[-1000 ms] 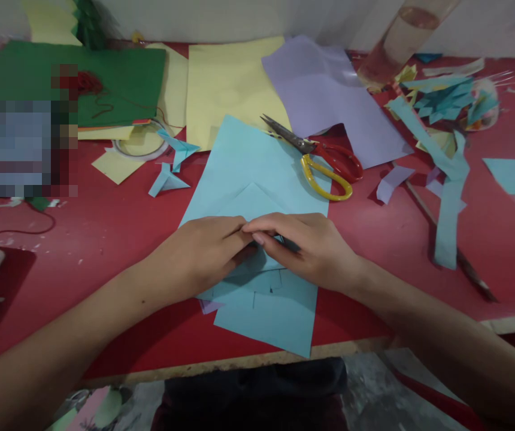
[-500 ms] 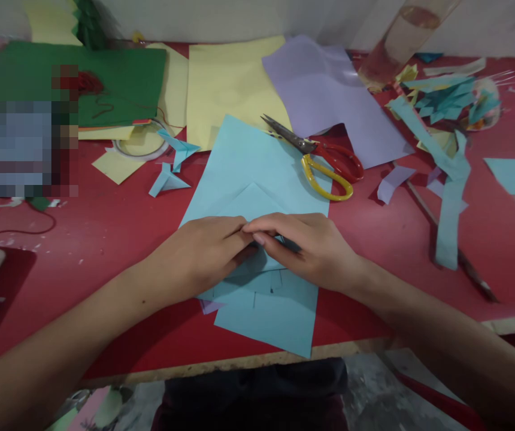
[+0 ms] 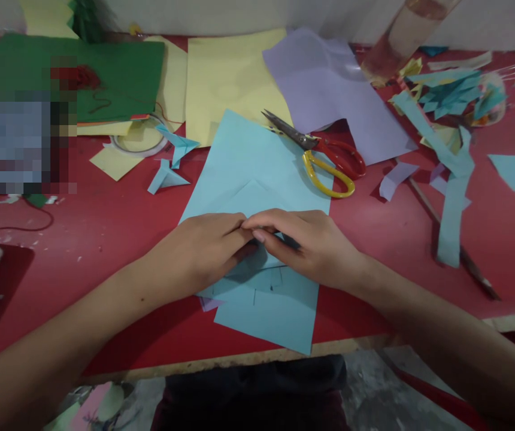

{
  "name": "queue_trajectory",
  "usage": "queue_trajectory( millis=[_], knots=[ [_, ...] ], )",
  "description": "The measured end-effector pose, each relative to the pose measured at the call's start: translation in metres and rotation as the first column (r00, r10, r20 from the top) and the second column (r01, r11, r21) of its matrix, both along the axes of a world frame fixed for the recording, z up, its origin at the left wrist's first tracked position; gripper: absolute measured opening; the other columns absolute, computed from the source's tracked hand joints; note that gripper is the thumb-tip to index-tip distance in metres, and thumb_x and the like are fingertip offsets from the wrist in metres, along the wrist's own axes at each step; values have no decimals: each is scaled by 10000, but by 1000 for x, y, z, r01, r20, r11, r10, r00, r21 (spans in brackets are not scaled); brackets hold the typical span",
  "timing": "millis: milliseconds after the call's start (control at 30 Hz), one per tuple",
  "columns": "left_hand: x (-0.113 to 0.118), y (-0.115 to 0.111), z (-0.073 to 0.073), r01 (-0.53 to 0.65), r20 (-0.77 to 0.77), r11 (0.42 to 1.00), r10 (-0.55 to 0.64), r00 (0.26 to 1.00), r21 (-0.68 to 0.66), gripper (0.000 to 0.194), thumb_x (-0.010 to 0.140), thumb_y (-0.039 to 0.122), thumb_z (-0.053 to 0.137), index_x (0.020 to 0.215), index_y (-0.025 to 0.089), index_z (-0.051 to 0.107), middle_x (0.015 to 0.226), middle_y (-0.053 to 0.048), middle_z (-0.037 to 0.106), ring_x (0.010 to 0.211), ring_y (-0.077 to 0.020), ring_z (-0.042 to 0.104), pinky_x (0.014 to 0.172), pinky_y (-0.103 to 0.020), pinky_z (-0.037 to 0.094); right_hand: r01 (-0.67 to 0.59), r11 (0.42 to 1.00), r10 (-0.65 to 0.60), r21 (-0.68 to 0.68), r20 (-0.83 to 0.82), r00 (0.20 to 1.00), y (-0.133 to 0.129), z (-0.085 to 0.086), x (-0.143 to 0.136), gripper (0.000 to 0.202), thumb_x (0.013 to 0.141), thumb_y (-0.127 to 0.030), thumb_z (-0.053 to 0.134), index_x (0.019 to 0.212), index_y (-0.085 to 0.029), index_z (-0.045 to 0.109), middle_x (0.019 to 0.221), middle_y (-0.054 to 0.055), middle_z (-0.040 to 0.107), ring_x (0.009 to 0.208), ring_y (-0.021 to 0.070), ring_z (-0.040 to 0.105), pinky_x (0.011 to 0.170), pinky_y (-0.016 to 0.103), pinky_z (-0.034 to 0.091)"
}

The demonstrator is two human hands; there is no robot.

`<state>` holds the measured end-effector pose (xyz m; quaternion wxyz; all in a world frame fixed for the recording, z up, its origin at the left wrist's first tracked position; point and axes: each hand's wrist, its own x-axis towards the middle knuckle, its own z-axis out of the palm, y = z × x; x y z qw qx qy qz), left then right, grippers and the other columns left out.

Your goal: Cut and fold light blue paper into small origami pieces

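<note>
Two bare hands, a left hand (image 3: 206,245) and a right hand (image 3: 302,236), meet over a light-blue paper piece with a pointed far end (image 3: 253,200), which lies on a larger, flat, light-blue paper sheet (image 3: 235,143) near the front of the red counter (image 3: 154,338). The left fingers are bent and held together; the right thumb and forefinger, only slightly parted, touch the left fingertips. Whether either set pinches the pointed piece or merely presses on it cannot be told, since the hands cover its middle. The piece looks thin and nearly weightless, soft enough to crease under light pressure yet likely springy along a fold. Its dull surface should not be slippery to skin, though it could slide over the sheet beneath. Hard pulling would probably tear or wrinkle it. The near edge, showing below the hands, seems the best hold, pinched lightly between thumb and forefinger.
</note>
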<state>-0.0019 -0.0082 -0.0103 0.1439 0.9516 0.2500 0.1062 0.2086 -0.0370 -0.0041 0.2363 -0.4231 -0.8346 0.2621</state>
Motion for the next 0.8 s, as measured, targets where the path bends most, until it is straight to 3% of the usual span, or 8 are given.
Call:
queue_trajectory(
  millis=[433,800],
  knots=[
    [0,1,0,-2,-15,1000,2,1000,-25,260,1008,277,392,1116,184,609,967,-79,663,795,-203,602,624,-305,439,5,999,-10,45,128,992,-3,4,-1,273,1011,-269,404,1164,-209,622,943,22,754,761,148,683,631,257,432],
    [0,0,-2,2,0,1000,-2,1000,-13,283,1013,283,380,1115,162,615,947,-84,655,773,-208,594,605,-310,422,-7,999,1,43,138,990,-2,4,0,288,1011,-275,405,1181,-196,624,941,33,750,764,154,685,639,256,440]
  ],
)
